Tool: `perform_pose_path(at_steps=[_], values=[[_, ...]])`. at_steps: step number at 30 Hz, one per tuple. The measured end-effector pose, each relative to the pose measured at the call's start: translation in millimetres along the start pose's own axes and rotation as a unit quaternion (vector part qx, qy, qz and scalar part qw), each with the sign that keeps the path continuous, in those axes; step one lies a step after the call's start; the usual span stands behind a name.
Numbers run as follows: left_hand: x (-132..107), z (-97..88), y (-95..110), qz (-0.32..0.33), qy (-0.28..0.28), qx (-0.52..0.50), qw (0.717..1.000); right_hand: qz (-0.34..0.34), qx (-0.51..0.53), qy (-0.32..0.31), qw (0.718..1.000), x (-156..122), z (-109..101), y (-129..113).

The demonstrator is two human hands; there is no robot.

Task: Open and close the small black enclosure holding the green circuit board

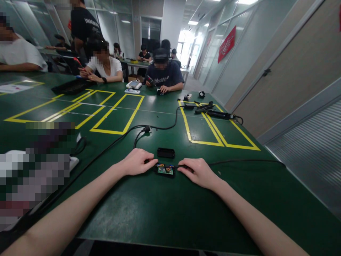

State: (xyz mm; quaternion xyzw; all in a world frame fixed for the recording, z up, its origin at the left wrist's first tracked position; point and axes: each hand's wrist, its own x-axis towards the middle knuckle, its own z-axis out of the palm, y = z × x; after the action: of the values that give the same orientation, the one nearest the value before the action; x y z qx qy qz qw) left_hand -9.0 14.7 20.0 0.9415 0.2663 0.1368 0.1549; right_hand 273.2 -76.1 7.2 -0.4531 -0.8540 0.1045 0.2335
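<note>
A small opened power adapter (165, 170) lies on the green table (160, 213), its circuit board with coloured parts showing. My left hand (137, 161) rests at its left end, fingers curled and pinched on the black cable coming out there. My right hand (198, 172) sits at its right end, fingers closed on the other black cable (239, 161). The adapter's black cover (166, 153) lies loose just behind the board, untouched.
Black cables (149, 128) cross the table among yellow taped rectangles (117, 113). Tools and black adapters (213, 113) lie at the far right. Several other people sit at the far end and left side. A white object (73, 161) lies at the left.
</note>
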Motion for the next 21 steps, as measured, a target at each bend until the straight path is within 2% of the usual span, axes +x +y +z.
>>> perform_pose_path(at_steps=[9,14,21], values=[[-2.2,1.1,-0.6,0.012,0.029,-0.015,0.999,0.011,0.003,0.005,1.000,0.5,1.3,0.3],[-4.7,2.2,2.9,0.036,0.049,-0.032,0.998,-0.019,-0.032,0.048,0.998,1.5,2.8,-0.3],[-4.7,5.5,2.5,0.065,0.073,-0.029,0.995,-0.071,-0.032,0.059,0.995,3.7,6.6,0.3]])
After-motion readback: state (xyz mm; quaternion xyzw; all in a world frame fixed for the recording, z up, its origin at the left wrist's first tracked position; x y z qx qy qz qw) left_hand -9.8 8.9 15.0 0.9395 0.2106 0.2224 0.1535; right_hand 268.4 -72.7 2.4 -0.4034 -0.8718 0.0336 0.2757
